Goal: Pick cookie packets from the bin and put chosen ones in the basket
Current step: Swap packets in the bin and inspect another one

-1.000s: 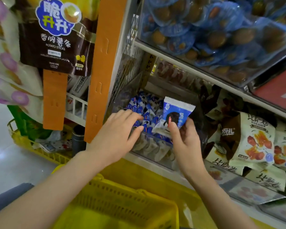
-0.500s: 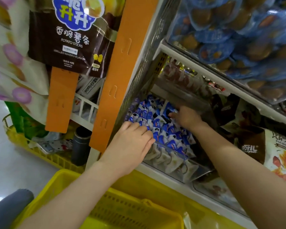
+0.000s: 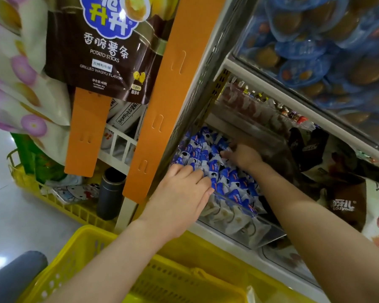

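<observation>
Both hands among cookie packets (image 3: 234, 180) in the clear bin (image 3: 239, 226).
Left hand (image 3: 182, 200) rests flat-fingered on packets at the bin's front; right hand (image 3: 242, 157) reaches deeper, grasp indiscernible; basket (image 3: 92, 248) lies below the bin.

A packed bin (image 3: 245, 228) of cookie packets (image 3: 206, 154)
Left hand (image 3: 182, 193) lay flat near the front edge; right hand (image 3: 243, 156) dug in farther back.
</observation>
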Demonstrator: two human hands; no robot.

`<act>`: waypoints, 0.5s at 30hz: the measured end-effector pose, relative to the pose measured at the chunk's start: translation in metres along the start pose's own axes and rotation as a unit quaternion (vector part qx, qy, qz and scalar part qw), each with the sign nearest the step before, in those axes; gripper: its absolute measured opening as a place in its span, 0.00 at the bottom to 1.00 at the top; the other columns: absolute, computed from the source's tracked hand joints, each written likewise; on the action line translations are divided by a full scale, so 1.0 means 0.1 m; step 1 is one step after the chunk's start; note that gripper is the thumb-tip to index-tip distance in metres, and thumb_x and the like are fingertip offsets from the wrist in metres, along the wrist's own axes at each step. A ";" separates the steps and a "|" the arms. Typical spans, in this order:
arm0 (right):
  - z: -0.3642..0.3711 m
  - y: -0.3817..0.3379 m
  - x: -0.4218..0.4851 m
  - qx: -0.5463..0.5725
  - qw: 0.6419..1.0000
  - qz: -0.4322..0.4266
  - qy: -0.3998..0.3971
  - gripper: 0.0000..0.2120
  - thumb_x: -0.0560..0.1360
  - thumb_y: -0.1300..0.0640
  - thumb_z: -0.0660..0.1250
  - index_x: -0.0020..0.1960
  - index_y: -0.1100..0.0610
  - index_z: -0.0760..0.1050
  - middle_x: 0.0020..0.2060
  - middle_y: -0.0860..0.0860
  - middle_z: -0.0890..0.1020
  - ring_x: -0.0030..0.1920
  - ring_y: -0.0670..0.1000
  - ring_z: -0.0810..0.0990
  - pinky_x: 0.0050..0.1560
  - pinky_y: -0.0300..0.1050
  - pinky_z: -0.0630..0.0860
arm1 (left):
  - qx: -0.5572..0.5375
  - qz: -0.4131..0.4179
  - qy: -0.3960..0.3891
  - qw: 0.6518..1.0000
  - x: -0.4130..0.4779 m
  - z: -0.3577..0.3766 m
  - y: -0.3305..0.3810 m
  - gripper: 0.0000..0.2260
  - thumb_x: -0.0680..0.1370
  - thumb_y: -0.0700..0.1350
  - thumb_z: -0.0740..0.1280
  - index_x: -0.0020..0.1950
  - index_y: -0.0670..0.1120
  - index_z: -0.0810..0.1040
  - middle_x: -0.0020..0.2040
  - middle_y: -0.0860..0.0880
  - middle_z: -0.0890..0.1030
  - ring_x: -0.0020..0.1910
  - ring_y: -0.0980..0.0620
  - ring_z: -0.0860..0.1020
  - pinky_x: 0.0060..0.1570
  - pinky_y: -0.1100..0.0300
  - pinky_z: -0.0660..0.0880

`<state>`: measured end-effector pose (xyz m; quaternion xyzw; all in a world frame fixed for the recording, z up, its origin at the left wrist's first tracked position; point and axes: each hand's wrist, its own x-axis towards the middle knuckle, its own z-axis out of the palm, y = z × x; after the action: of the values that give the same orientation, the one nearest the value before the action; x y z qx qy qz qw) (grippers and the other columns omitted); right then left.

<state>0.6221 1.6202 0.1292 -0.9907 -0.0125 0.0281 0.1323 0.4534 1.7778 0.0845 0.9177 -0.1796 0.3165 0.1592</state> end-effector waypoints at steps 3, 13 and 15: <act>0.02 -0.01 0.02 -0.057 0.997 0.011 -0.046 0.18 0.76 0.49 0.64 0.59 0.61 0.74 0.52 0.56 0.79 0.50 0.54 0.78 0.49 0.46 0.74 | 0.000 -0.002 0.002 1.000 0.00 0.02 -0.01 0.17 0.79 0.49 0.51 0.46 0.49 0.79 0.40 0.52 0.79 0.40 0.52 0.76 0.47 0.54 0.74; 0.10 0.08 0.11 0.107 0.992 0.042 -0.057 0.14 0.73 0.46 0.67 0.38 0.55 0.70 0.35 0.50 0.75 0.36 0.46 0.73 0.45 0.45 0.70 | 0.003 -0.013 0.012 1.000 -0.02 0.09 0.01 0.16 0.79 0.48 0.51 0.48 0.48 0.78 0.43 0.51 0.79 0.42 0.50 0.75 0.49 0.53 0.72; 0.14 0.08 0.11 0.148 0.987 0.053 -0.035 0.14 0.72 0.47 0.68 0.38 0.55 0.70 0.34 0.50 0.75 0.35 0.46 0.73 0.43 0.45 0.71 | 0.004 -0.013 0.010 1.000 -0.01 0.09 0.01 0.16 0.79 0.48 0.51 0.48 0.48 0.78 0.43 0.51 0.78 0.42 0.50 0.75 0.48 0.53 0.72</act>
<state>0.6328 1.6166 0.1131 -0.9579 0.0397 0.0717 0.2750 0.4565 1.7736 0.0771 0.9175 -0.1646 0.3242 0.1610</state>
